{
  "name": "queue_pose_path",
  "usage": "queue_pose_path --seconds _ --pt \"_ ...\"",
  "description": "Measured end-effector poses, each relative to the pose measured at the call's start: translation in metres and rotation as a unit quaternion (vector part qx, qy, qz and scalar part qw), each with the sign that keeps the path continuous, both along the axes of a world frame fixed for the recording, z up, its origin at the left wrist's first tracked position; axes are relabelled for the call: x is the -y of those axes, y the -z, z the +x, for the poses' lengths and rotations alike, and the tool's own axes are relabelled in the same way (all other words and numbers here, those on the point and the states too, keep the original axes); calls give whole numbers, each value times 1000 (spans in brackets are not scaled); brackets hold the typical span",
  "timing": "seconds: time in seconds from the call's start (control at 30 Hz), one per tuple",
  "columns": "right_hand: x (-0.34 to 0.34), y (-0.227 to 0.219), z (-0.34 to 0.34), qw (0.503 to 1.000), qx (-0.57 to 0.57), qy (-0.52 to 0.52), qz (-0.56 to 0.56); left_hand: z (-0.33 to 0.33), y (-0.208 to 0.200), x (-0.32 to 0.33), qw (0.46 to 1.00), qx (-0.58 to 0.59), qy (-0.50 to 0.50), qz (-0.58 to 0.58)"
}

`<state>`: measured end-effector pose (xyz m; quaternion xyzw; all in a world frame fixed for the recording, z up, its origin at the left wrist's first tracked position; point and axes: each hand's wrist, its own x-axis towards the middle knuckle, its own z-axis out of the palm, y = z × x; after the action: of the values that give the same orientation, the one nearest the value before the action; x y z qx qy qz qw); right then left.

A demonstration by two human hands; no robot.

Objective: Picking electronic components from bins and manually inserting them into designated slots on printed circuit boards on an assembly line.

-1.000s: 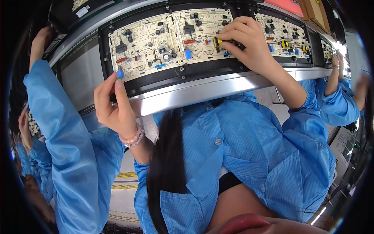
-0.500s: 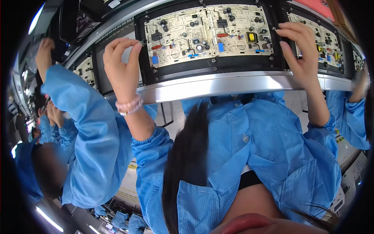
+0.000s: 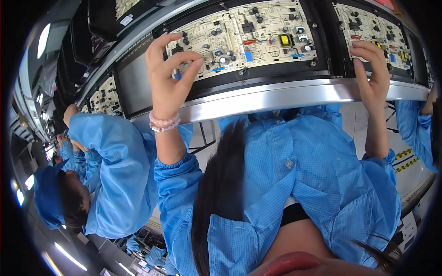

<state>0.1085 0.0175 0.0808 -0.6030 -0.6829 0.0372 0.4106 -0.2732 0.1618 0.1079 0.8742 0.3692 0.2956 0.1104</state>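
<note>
Board (image 3: 259,50) lies in its black frame (image 3: 281,71), just beyond the rail (image 3: 276,92) in front of me. My left hand (image 3: 168,85) is over its left end, thumb and forefinger tips drawn close together, the other fingers spread higher up; I cannot tell whether something tiny sits between those tips. My right hand (image 3: 378,76) is loosely curled at the right board (image 3: 372,33), thumb well apart from the fingers, nothing visible in the gap.

As I judge it, my left fingers crowd the upright components, so a low sweep could tilt or unseat one, above all if its leads are loose. My bracelets (image 3: 164,122) could catch on the frame's edge if that wrist drops. With my hands at two boards, a careless twitch on the right could knock a component while I watch the left.

My left hand hides much of that end, leaving only part of a blue block (image 3: 178,75) showing. Whether my fingertips touch or hover, I can't make out. The right hand covers the right board's near corner. Leads underneath don't show.
</note>
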Motion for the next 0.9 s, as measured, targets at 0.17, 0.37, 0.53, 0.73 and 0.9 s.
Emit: queue_pose_path --seconds 0.17,0.37,0.53,0.73,0.9 --pt "-1 2 -8 1000 -7 -17 4 41 -3 12 998 53 22 -3" --pt "-1 2 -13 999 -37 -24 19 79 14 -5 993 -8 98 63" --pt "10 5 -7 997 -68 -33 31 89 10 -7 991 -35 110 65" --pt "14 9 10 996 -64 -23 50 91 4 -3 989 -69 114 61" --pt "15 14 18 996 -83 -11 43 90 5 -4 991 -77 96 49"
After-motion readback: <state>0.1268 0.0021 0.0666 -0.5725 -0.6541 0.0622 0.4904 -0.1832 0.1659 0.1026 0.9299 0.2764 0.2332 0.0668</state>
